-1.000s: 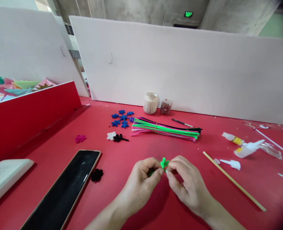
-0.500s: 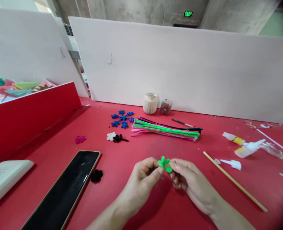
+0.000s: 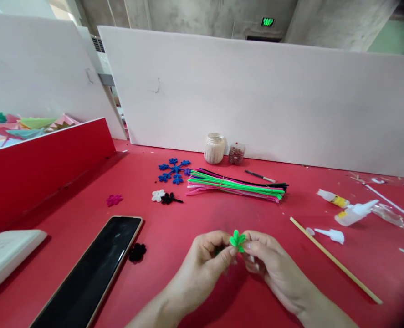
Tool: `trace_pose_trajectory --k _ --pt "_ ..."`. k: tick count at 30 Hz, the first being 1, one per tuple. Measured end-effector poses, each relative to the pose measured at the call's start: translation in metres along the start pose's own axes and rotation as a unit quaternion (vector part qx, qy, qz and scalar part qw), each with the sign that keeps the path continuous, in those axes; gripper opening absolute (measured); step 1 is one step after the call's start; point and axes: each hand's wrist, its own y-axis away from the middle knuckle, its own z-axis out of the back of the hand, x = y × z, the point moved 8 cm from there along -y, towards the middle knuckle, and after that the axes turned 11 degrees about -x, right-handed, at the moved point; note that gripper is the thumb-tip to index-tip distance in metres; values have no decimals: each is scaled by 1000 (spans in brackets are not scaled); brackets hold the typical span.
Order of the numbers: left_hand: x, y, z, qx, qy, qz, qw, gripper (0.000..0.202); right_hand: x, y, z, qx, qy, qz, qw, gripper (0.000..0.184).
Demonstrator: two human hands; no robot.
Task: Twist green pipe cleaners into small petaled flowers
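My left hand [image 3: 205,262] and my right hand [image 3: 270,262] meet over the red table [image 3: 195,214], both pinching a small bright green pipe-cleaner flower [image 3: 237,239] between thumb and fingertips. The flower's looped petals stick up above my fingers; its lower part is hidden by them. Beyond my hands lies a bundle of pipe cleaners [image 3: 236,186] in green, pink, black and white, tied with a band.
Finished flowers lie at the left: blue ones [image 3: 174,169], a white one [image 3: 158,195], black ones [image 3: 169,198] [image 3: 136,252], a pink one [image 3: 114,199]. A dark phone [image 3: 92,273] and white case [image 3: 3,257] sit near left. Two jars [image 3: 215,148], glue bottles [image 3: 348,209] and a wooden stick [image 3: 334,260] are also there.
Both hands have dropped slightly towards me, and the green flower has turned between my fingertips, with more petals now showing.
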Motion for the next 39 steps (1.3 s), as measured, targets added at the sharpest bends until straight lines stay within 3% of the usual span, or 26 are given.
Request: trace_pose_trajectory --k 4,8,13,19,27,34,39 --pt "-11 1 1 -26 -35 -53 998 18 -7 1 -2 -1 -59 -51 997 16" --pt "1 0 3 -25 -7 19 999 19 14 3 4 -16 28 53 998 14" --pt "10 0 2 -3 -6 67 998 27 33 6 -2 34 131 177 975 11" --pt "3 0 5 -64 -32 20 997 22 36 9 4 -76 206 270 938 15" --pt "-9 4 10 -128 -86 -58 986 18 27 12 0 -156 191 256 935 19" --pt "14 1 11 -129 35 38 990 19 21 -2 5 -87 124 173 973 16" --pt "16 0 10 -116 79 47 989 18 24 0 4 -49 136 190 971 16"
